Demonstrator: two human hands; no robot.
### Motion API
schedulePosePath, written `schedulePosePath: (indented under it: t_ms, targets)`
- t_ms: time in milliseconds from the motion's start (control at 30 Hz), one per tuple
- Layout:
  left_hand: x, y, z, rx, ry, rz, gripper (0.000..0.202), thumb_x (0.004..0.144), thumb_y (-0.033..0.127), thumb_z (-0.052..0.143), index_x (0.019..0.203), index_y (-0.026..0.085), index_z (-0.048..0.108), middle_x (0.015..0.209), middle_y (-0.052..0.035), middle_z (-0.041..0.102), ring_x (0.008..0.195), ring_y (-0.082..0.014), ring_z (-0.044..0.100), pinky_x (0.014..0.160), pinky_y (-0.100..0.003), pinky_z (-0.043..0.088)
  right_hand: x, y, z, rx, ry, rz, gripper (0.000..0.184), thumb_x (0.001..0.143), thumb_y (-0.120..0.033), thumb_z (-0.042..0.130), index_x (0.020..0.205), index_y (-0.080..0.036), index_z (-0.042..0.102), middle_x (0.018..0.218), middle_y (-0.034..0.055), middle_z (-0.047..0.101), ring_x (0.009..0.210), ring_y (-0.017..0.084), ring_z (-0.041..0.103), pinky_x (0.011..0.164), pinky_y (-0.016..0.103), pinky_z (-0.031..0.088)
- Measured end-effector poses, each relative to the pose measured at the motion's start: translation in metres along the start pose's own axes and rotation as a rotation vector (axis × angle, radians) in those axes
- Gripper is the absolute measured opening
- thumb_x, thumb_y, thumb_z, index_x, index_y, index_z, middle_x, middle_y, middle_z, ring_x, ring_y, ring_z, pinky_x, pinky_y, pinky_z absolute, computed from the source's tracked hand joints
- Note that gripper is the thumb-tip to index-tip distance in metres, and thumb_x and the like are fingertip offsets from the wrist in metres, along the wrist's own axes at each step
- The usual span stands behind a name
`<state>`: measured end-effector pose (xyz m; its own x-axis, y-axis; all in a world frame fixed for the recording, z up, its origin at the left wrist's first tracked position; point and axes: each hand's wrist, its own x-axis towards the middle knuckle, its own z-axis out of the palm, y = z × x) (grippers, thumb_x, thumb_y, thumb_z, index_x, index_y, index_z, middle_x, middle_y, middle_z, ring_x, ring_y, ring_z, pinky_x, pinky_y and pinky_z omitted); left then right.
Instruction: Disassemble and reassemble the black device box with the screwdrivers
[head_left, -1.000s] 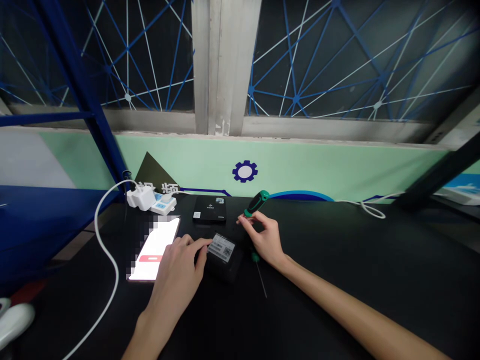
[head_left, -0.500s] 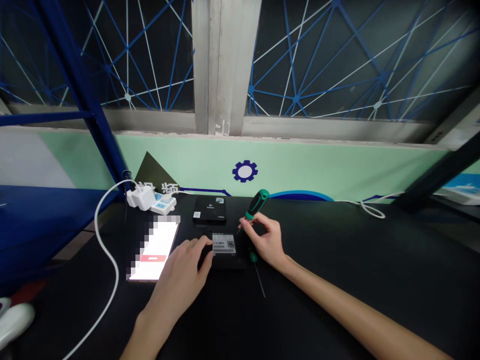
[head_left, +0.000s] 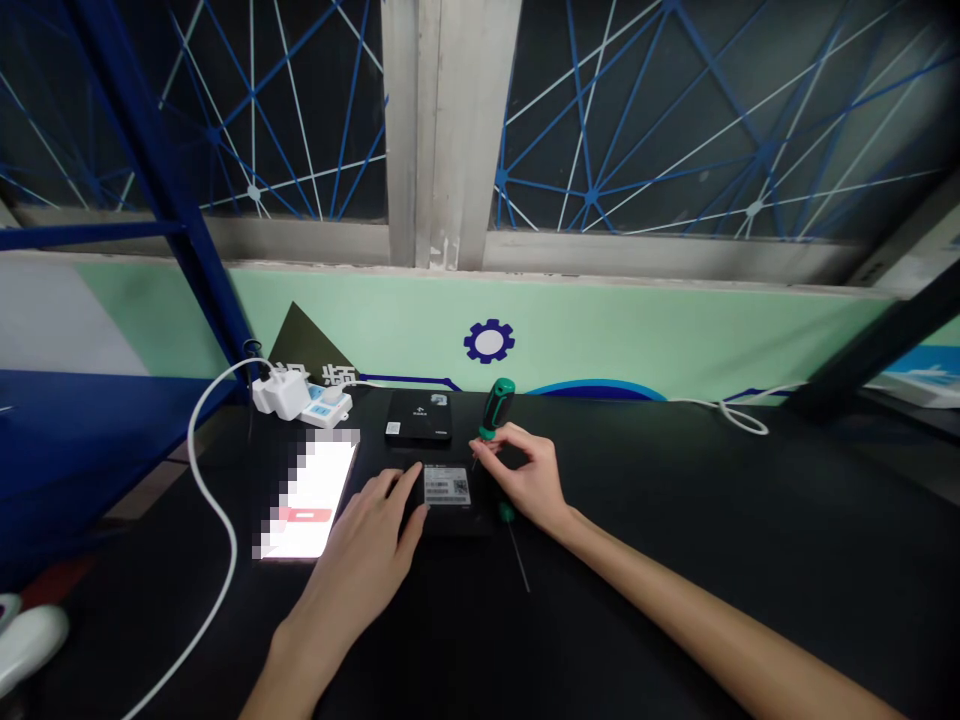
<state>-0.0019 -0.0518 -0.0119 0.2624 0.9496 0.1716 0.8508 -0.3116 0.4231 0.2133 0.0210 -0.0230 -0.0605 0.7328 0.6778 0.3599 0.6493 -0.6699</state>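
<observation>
A black box-shaped device (head_left: 448,520) lies flat on the dark table, a white printed label (head_left: 447,486) facing up. On its left side rests my left hand (head_left: 379,530), open, with index finger stretched toward the far left corner and thumb apart at the label's near edge. My right hand (head_left: 529,475) is closed on a green and black screwdriver (head_left: 498,405), fingertips low near its shaft. The screwdriver stands nearly upright over the device's far right corner; whether its tip touches is too small to tell. Below my right hand lies a second screwdriver (head_left: 516,550), its handle partly hidden.
Behind the device is another black box (head_left: 420,416). A bright-screened phone or tablet (head_left: 319,500) lies left of my left hand. Farther back left are a power strip (head_left: 327,408), a white adapter (head_left: 281,396) and a white cable (head_left: 217,505). The green wall (head_left: 600,335) bounds the table's back.
The screwdriver in my right hand has become more upright, its handle swinging left. My left index finger has straightened from a bend and reaches farther along the device's left side.
</observation>
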Motion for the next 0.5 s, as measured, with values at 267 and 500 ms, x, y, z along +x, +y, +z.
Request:
schedulePosePath:
  t_ms: [267,500]
  targets:
    - [-0.0015,0.0003,0.0005,0.003,0.025,0.008,0.046,0.104,0.038,0.034,0.147,0.025,0.042,0.134,-0.0103,0.059,0.12,-0.0274,0.057,0.097,-0.043,0.048,-0.0012,0.0035,0.0005,-0.018,0.001,-0.006,0.018,0.087,-0.035,0.071,0.074,-0.022,0.069,0.068,0.0028,0.068,0.063,0.019,0.063,0.062,0.032,0.055]
    - [-0.0002,0.0012,-0.0021,0.016,0.001,0.02,0.047,0.104,0.036,0.033,0.148,0.022,0.041,0.134,-0.0113,0.058,0.121,-0.0277,0.056,0.099,-0.045,0.047,-0.0005,0.0037,0.0002,-0.019,0.004,-0.01,0.02,0.085,-0.034,0.073,0.071,-0.022,0.068,0.066,0.002,0.067,0.062,0.018,0.062,0.061,0.031,0.054]
